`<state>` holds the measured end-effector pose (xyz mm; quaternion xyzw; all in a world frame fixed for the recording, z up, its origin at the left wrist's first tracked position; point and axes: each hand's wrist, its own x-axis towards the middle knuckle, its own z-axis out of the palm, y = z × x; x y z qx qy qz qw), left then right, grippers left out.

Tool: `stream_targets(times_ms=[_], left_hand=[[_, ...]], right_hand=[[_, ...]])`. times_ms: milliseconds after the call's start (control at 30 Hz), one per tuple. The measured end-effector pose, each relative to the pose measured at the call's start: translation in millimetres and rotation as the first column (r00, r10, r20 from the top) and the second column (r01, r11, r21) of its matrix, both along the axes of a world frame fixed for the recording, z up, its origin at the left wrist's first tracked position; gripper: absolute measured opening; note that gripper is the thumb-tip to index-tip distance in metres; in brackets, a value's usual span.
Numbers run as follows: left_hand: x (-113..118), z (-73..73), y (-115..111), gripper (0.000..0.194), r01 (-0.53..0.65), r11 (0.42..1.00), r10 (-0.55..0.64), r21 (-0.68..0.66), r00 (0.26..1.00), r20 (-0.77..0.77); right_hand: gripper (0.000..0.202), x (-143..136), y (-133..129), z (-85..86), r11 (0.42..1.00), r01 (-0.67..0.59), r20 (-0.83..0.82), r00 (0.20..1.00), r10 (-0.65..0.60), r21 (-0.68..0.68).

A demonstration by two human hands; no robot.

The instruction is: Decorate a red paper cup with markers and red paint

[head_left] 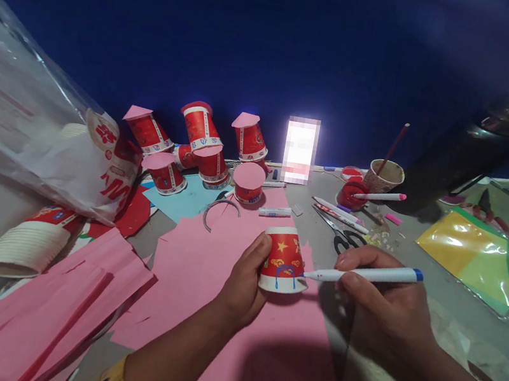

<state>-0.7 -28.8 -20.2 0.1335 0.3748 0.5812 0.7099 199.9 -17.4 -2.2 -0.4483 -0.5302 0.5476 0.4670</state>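
My left hand [247, 279] holds a red paper cup [284, 253] upside down, its white rim at the bottom, over pink paper [191, 283]. Gold stars and patterns cover the cup, and blue marker lines form an arch shape near its rim. In my right hand [383, 294] is a white marker [367, 274] with a blue end. The marker's tip is at the cup's right side, close to the rim; whether it touches is hard to tell. The fingers of my right hand pinch the marker's barrel.
Several red cups with pink paper tops [249, 177] stand at the back left. Black scissors [342, 233], more markers and a cup with a brush [385, 172] lie or stand to the right. Stacked cups [28, 242] and a plastic bag [51, 132] are at left.
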Motion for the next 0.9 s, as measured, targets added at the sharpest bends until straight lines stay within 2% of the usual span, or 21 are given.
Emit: stream_targets(times_ms=[200, 267, 367, 600, 800, 900], left_hand=[[-0.5, -3.5, -0.1, 0.058, 0.001, 1.0, 0.0, 0.016, 0.994, -0.109], [-1.3, -4.0, 0.7, 0.06, 0.002, 1.0, -0.004, -0.011, 0.993, -0.118], [-1.8, -3.9, 1.0, 0.062, 0.003, 0.999, -0.008, -0.042, 0.992, -0.125], [-1.7, -2.7, -1.9, 0.061, 0.015, 0.999, -0.02, -0.038, 0.992, -0.122], [-2.2, -3.7, -2.4, 0.059, 0.021, 0.999, -0.025, -0.028, 0.992, -0.124], [-1.4, -4.2, -2.8, 0.063, 0.005, 1.0, -0.007, -0.018, 0.993, -0.121]], right_hand=[[0.005, -1.0, -2.8, 7.8, 0.97, -0.1, 0.136, 0.988, 0.071, 0.223], [0.002, -0.2, -1.9, 10.7, 0.958, -0.073, 0.149, 0.988, 0.032, 0.279], [0.009, 1.0, -0.3, 12.3, 0.941, -0.029, 0.153, 0.988, -0.024, 0.336], [0.009, -0.8, -1.9, 8.5, 0.929, -0.12, 0.194, 0.98, 0.053, 0.35], [0.008, -0.1, -4.1, 10.5, 0.95, -0.169, 0.221, 0.969, 0.111, 0.264], [0.008, -0.7, -3.1, 14.6, 0.95, -0.144, 0.233, 0.969, 0.08, 0.276]])
